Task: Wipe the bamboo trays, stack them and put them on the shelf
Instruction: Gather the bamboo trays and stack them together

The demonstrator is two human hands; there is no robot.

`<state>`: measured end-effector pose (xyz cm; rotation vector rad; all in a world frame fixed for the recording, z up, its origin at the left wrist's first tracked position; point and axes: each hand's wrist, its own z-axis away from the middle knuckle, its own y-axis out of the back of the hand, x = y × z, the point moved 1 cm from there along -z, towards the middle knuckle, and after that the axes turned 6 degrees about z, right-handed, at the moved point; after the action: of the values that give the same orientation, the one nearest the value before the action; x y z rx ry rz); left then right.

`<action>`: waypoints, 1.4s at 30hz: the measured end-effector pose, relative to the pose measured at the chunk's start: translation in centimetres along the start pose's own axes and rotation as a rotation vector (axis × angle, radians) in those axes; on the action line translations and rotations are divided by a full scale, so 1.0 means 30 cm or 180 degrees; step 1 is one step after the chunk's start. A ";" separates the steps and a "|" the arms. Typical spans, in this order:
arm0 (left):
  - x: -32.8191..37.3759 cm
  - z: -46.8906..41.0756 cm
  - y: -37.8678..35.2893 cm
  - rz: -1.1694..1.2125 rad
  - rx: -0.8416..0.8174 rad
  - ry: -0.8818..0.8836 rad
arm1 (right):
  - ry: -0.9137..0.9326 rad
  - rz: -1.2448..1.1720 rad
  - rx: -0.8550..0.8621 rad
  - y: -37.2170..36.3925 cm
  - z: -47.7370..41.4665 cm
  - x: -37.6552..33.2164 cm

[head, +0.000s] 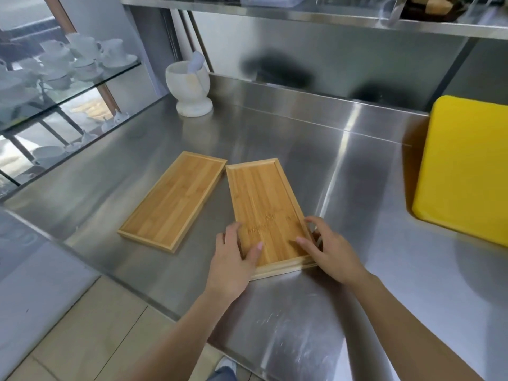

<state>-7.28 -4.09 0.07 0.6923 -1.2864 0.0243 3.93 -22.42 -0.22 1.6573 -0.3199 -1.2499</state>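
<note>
Nearest the camera, two bare forearms reached forward over the front edge of the stainless-steel worktop (316, 320). The left hand (233, 259) held the near left corner of a bamboo tray (264, 204), thumb lying on the tray floor and fingers curled along its left rim. The right hand (330, 251) took the near right corner of the same tray, fingers spread over the rim and onto the floor. Each grip was closed on that tray. Beneath its near edge a second layer of wood showed, though whether that was another tray below could not be told. The tray lay flat on the worktop, long side running away from the person, tilted slightly leftward.

Just left of it lay a second bamboo tray (173, 202), also flat, angled the other way, so that the far corners of the two nearly touched. To the right, a yellow cutting board (464, 166) leaned up from the worktop. Farther back on the left stood a white stone mortar (189, 89) with its pestle (195, 61) inside. At the far left, glass shelves (82, 86) carried white cups and saucers (82, 53). Above, a steel shelf (302, 15) ran across the wall.
</note>
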 end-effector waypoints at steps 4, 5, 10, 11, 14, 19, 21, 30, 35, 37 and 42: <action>-0.035 0.051 -0.010 -0.0958 -0.0720 -0.0584 | 0.0553 -0.0021 -0.0011 0.011 0.061 0.033; -0.042 0.057 -0.013 -0.1172 -0.0745 -0.0669 | 0.0640 0.0123 -0.0023 0.011 0.072 0.039; -0.051 0.072 -0.022 -0.1422 -0.0462 -0.0876 | 0.0864 0.0577 0.0199 -0.008 0.103 0.047; -0.053 0.075 -0.022 -0.1399 -0.0425 -0.0905 | 0.0874 0.0579 0.0229 -0.010 0.104 0.046; -0.059 0.080 -0.024 -0.1353 -0.0379 -0.0977 | 0.0851 0.0551 0.0263 -0.013 0.103 0.043; -0.063 0.081 -0.033 -0.1343 -0.0320 -0.0995 | 0.0743 0.0450 0.0325 -0.020 0.105 0.042; -0.062 0.082 -0.035 -0.1302 -0.0317 -0.0994 | 0.0713 0.0445 0.0356 -0.023 0.109 0.041; -0.081 0.088 0.004 -0.1229 -0.0341 -0.1135 | 0.0707 0.0960 0.0848 0.011 0.117 0.004; -0.095 0.048 0.109 -0.1034 -0.0128 -0.0835 | 0.0777 0.0975 0.1190 0.016 0.053 -0.119; -0.093 0.015 0.174 -0.1003 0.0044 -0.0754 | 0.0903 0.0972 0.1197 -0.001 0.016 -0.202; -0.107 -0.085 0.372 -0.1205 0.0542 -0.0568 | 0.1130 0.0653 0.0654 -0.094 -0.112 -0.413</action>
<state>-10.40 7.20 2.06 1.0958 -1.3138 -0.2438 0.45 -10.66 4.52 1.9299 -0.3968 -0.7730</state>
